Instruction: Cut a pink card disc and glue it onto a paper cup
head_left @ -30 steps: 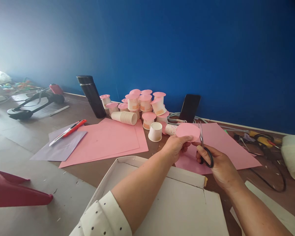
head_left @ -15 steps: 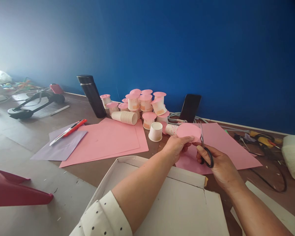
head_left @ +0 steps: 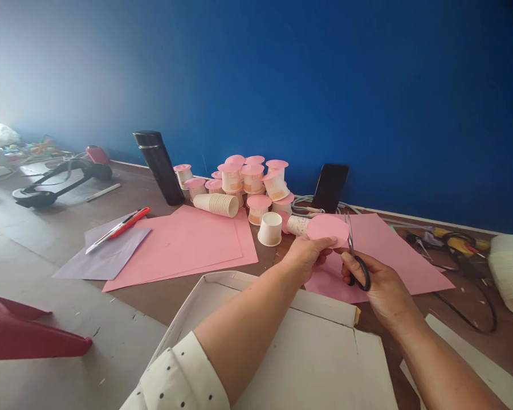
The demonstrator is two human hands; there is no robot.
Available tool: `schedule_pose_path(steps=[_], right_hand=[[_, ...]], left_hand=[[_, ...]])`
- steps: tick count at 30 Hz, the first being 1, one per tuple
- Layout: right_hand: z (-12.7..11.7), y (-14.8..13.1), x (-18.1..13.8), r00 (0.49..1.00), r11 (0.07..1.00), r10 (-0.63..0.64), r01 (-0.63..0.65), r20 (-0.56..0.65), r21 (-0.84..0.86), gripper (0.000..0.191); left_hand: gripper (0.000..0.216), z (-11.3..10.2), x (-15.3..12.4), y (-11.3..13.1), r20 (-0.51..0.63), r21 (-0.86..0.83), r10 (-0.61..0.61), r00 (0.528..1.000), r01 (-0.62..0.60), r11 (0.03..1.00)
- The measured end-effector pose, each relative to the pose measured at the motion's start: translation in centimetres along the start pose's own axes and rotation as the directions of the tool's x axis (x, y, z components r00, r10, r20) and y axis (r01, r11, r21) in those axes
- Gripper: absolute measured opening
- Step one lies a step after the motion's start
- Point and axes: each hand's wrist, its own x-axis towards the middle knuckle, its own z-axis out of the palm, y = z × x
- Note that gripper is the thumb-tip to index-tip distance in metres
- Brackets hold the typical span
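Observation:
My left hand [head_left: 310,256] pinches the lower edge of a round pink paper disc [head_left: 328,229], thumb on top. In my right hand [head_left: 378,285] is a pair of scissors [head_left: 360,273] with black handles, the blades pointing up along the disc's right edge. Whether the blades touch the paper I cannot tell. Beneath both hands lies a pink sheet [head_left: 389,256]. Just left of the disc are a printed paper cup [head_left: 297,225] on its side and a plain white paper cup [head_left: 270,229]. Behind them, several cups topped with pink discs [head_left: 253,179] stand in a stacked group.
A white cardboard box lid [head_left: 308,353] lies under my forearms. Leftward are pink sheets [head_left: 196,245], a red utility knife [head_left: 119,229] on purple paper, nested paper cups [head_left: 216,205] and a black flask [head_left: 159,168]. A phone [head_left: 330,188] leans against the blue wall. White stacked bowls [head_left: 511,273] stand right.
Almost nothing differs. The whole view has shifted very slightly, while both hands keep the same hold on the disc and the scissors.

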Motion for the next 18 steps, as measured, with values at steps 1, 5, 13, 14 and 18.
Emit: schedule_pose_path(steps=[1, 5, 13, 14, 18], right_hand=[[0.00, 0.12, 0.03, 1.000, 1.000, 0.001, -0.001, -0.002, 0.004, 0.046], [-0.03, 0.39, 0.09, 1.000, 1.000, -0.008, 0.008, 0.003, 0.005, 0.043], [-0.13, -0.57, -0.10, 1.000, 1.000, 0.012, -0.012, -0.003, -0.024, 0.046], [-0.15, -0.51, -0.10, 1.000, 1.000, 0.010, -0.010, -0.002, -0.030, 0.047], [-0.19, -0.05, -0.05, 1.000, 0.999, 0.005, -0.005, 0.002, -0.036, 0.047]], left_hand=[[0.013, 0.01, 0.03, -0.01, -0.002, -0.001, -0.002, 1.000, 0.002, 1.000], [0.017, -0.02, 0.10, -0.06, -0.006, -0.009, -0.005, 1.000, 0.005, 1.000], [0.015, -0.07, 0.10, -0.03, 0.002, -0.015, -0.011, 1.000, 0.011, 1.000], [0.016, -0.06, 0.11, -0.02, -0.001, -0.018, -0.012, 1.000, 0.012, 1.000], [0.013, 0.05, -0.02, 0.12, -0.008, -0.027, -0.012, 1.000, 0.011, 1.000]])
